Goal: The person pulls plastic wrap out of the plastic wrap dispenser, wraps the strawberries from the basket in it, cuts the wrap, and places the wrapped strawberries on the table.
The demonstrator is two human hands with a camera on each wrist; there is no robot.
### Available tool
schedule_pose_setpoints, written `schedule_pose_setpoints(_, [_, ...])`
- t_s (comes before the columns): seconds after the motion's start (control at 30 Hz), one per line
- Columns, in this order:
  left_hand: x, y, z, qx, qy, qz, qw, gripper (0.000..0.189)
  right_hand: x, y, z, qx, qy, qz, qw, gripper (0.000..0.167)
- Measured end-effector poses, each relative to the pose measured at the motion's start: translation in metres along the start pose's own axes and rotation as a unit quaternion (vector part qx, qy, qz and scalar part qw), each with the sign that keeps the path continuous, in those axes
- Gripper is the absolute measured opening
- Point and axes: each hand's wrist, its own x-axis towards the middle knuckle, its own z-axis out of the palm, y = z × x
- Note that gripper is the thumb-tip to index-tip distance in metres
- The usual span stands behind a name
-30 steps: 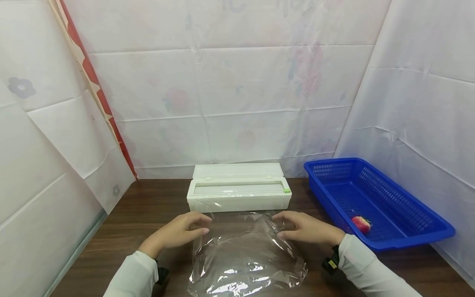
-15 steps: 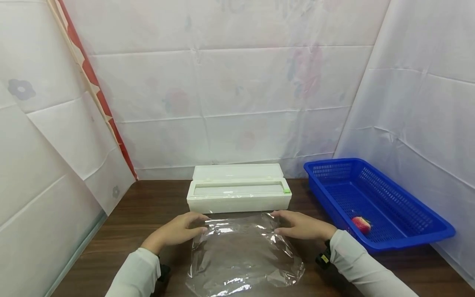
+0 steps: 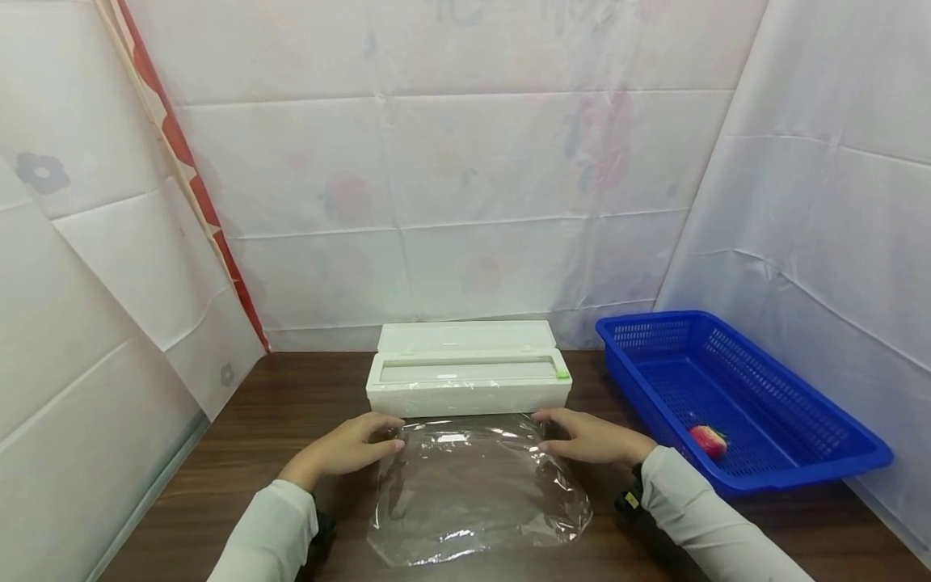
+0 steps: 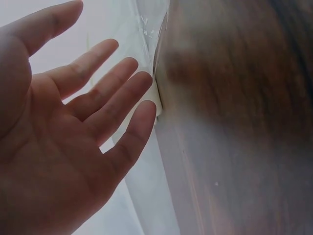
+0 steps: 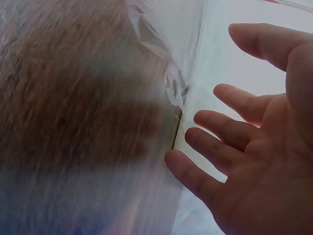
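In the lower middle of the head view we see a sheet of clear film (image 3: 473, 485) spread wrinkled over the dark wooden table (image 3: 291, 404), its far edge running up to the front of a white box (image 3: 469, 399); the left hand (image 3: 338, 449) is at the film's upper left corner and the right hand (image 3: 600, 436) at its upper right. In the wrist views we find both hands spread wide, fingers apart and gripping nothing; we cannot tell whether any fingertip touches the film.

At the centre of the frame we see the box's lid (image 3: 467, 335) tipped back behind it, and a small green tab (image 3: 563, 374) at its right end; at the right of the frame we have a blue basket (image 3: 676, 376), with a red strawberry (image 3: 709, 441) lying in its near left part.
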Motion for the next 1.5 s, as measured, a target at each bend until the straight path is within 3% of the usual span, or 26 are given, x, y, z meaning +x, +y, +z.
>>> schedule_pose_setpoints(0.53, [-0.001, 0.001, -0.003, -0.001, 0.030, -0.013, 0.9995, 0.052, -0.002, -0.005, -0.004, -0.002, -0.007, 0.000, 1.0000, 0.058])
schedule_pose_setpoints(0.8, [-0.005, 0.012, -0.006, 0.020, 0.058, 0.019, 0.9979, 0.046, -0.010, -0.018, -0.020, -0.032, -0.002, -0.016, 0.9994, 0.056])
schedule_pose_setpoints(1.1, [-0.006, 0.021, -0.008, 0.023, 0.083, 0.028, 0.9959, 0.045, -0.024, -0.030, -0.049, -0.092, 0.038, -0.048, 0.9939, 0.055])
schedule_pose_setpoints(1.3, [-0.006, 0.027, -0.007, 0.012, 0.084, 0.033, 0.9958, 0.041, -0.033, -0.037, -0.073, -0.096, 0.067, -0.036, 0.9924, 0.054])
schedule_pose_setpoints(1.5, [-0.004, 0.030, -0.004, 0.015, 0.083, 0.061, 0.9946, 0.040, -0.043, -0.039, -0.094, -0.102, 0.090, -0.008, 0.9906, 0.055])
